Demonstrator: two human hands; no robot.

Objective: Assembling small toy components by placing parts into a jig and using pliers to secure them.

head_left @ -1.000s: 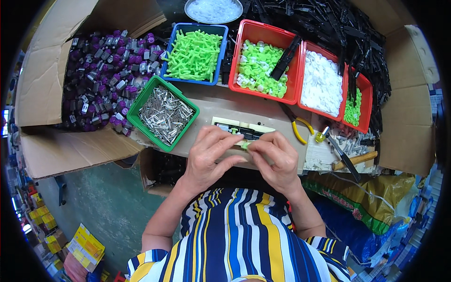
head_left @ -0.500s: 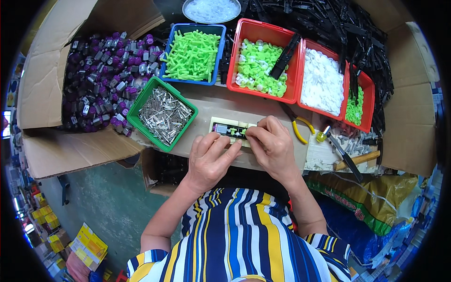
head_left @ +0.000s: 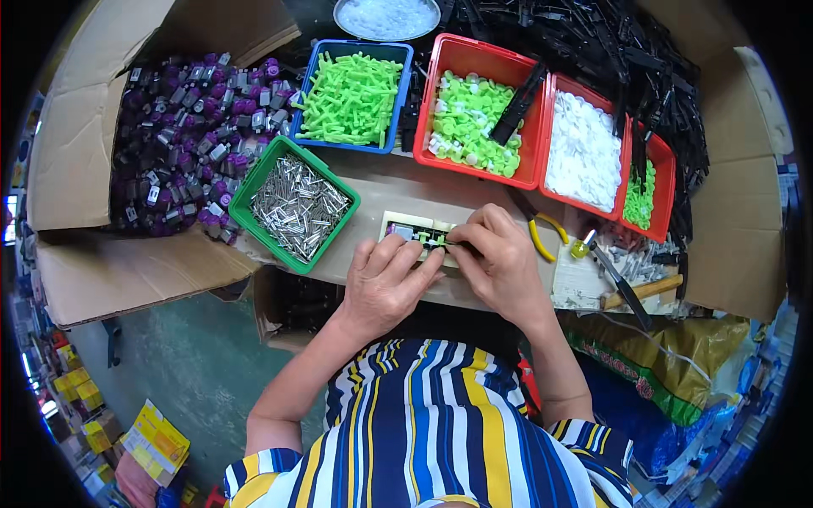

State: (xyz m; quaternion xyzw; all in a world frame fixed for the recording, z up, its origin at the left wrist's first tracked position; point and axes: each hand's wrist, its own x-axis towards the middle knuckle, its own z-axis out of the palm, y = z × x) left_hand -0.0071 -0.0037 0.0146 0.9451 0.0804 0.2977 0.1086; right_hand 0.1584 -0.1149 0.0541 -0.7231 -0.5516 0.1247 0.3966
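Comparing with a second ago: I log both hands lowered onto the pale fixture block (head_left: pixel 405 227), left hand (head_left: pixel 385 284) flat pinning it, right hand (head_left: pixel 500 258) fingertips pinching a small green part (head_left: pixel 434 242) into it.

- A small pale-cream assembly jig (head_left: pixel 412 232) lies flat on the brown work surface (head_left: pixel 398 182), just in front of the person, between a green tray of metal pins and a pair of yellow-handled pliers.
- Its long side runs left to right; the near edge and right end are covered by fingers, leaving the left end and far edge in view.
- A small grey and dark part (head_left: pixel 403 231) sits in the jig's left portion.
- A tiny light-green piece (head_left: pixel 434 242) rests at the jig's middle, pinched at the fingertips.
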